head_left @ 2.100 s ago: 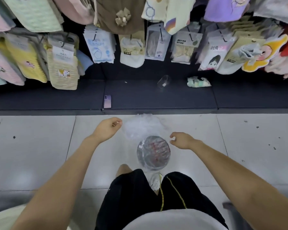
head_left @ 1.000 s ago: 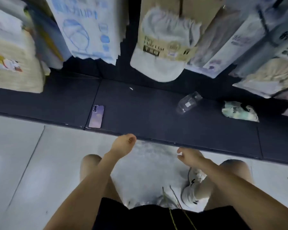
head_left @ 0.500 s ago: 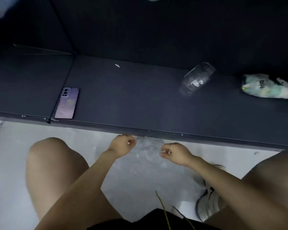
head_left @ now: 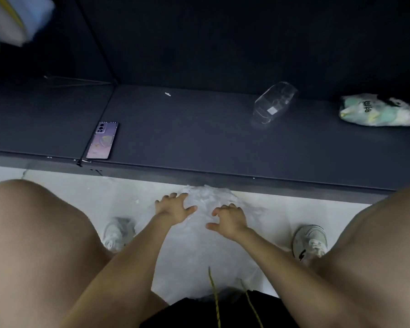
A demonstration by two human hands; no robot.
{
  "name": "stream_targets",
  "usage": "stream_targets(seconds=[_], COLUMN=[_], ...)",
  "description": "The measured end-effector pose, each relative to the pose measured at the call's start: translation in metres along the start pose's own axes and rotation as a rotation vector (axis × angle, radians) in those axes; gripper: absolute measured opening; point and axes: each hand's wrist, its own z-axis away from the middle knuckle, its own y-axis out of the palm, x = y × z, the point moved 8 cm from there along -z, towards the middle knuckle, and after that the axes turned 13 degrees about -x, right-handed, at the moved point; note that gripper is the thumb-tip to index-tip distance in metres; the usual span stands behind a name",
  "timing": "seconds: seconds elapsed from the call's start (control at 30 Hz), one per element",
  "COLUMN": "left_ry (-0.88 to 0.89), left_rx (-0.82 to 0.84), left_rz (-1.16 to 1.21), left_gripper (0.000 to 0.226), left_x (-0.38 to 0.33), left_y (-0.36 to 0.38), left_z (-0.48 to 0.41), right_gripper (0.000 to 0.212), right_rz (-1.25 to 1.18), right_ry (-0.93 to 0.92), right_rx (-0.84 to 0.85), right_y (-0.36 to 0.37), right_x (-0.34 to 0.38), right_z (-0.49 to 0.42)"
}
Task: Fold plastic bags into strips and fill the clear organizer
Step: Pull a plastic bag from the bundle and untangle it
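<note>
A crumpled clear plastic bag point(head_left: 208, 200) lies spread on the pale floor between my feet, its far end near the dark shelf's front edge. My left hand point(head_left: 173, 207) presses flat on the bag's left part with fingers spread. My right hand point(head_left: 227, 217) lies on its right part, fingers spread too. The clear organizer point(head_left: 273, 102) lies on its side on the dark shelf, well beyond both hands.
The low dark shelf point(head_left: 199, 143) runs across the view. On it lie a purple phone point(head_left: 102, 140) at the left and a packaged green-white item point(head_left: 376, 110) at the right. My white shoes point(head_left: 309, 240) and bare knees flank the bag.
I have crouched down from standing. Both hands lowered the bag to the floor, let go of their pinches and now lie flat on it.
</note>
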Motion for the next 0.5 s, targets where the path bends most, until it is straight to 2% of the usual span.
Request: stream_targets(seconds=[0.13,0.2,0.3,0.43,0.5], left_ry=[0.043,0.067,0.077,0.025,0.068], left_rx=[-0.019,-0.018,-0.071,-0.15,-0.217], left_rz=[-0.061,-0.012,0.188,0.602,0.681], left_gripper=[0.07,0.068,0.054,0.007,0.015], left_x=[-0.003,-0.002,0.002,0.005,-0.001], left_y=[0.002,0.003,-0.002,-0.024,-0.045], left_z=[0.001,0.005,0.007,0.004,0.004], right_gripper=[0.036,0.029,0.023,0.018,0.015], right_rz=[-0.004,-0.061,-0.239,-0.629,-0.74], right_ry=[0.012,0.027,0.079,0.176,0.164], right_rx=[-0.008,-0.051,-0.127,-0.145,-0.151], right_y=[0.005,0.003,-0.014,-0.056,-0.083], right_x=[-0.008,-0.016,-0.03,-0.049,-0.054], right_z=[0.002,0.004,0.004,-0.002,-0.001])
